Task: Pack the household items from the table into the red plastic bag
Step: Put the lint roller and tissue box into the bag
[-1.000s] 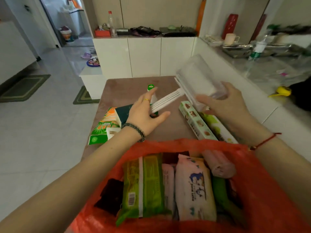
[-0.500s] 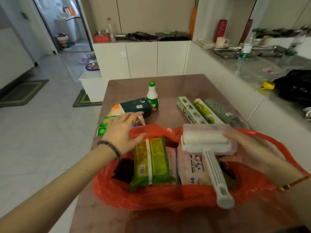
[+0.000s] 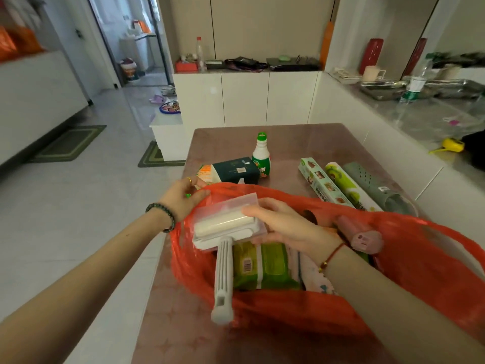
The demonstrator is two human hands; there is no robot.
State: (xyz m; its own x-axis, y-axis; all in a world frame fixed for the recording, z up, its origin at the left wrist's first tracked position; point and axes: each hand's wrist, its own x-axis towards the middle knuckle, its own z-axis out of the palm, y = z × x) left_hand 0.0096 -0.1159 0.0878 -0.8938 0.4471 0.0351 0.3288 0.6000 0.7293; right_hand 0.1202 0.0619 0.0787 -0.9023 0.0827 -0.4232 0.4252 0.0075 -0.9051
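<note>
Roller (image 3: pixel 225 227) sits over the bag (image 3: pixel 420 261) mouth at the table's (image 3: pixel 301 135) near edge — right hand (image 3: pixel 286 227) fingers clasp its head, left hand (image 3: pixel 181 198) pinches the bag's rim.

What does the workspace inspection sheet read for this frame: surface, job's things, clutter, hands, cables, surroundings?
Surface: brown table, bare at the far end.
Job's things: red bag open, holding green wipes and a pink roller; lint roller over its mouth, handle toward the camera. On the table: bottle upright, dark box, wrap box, green roll, grey roll.
Clutter: nothing seen on the table beyond these.
Hands: left hand grips the bag's rim; right hand holds the lint roller's head.
Cables: nothing seen.
Surroundings: white cabinets, counter on the right, tiled floor.
</note>
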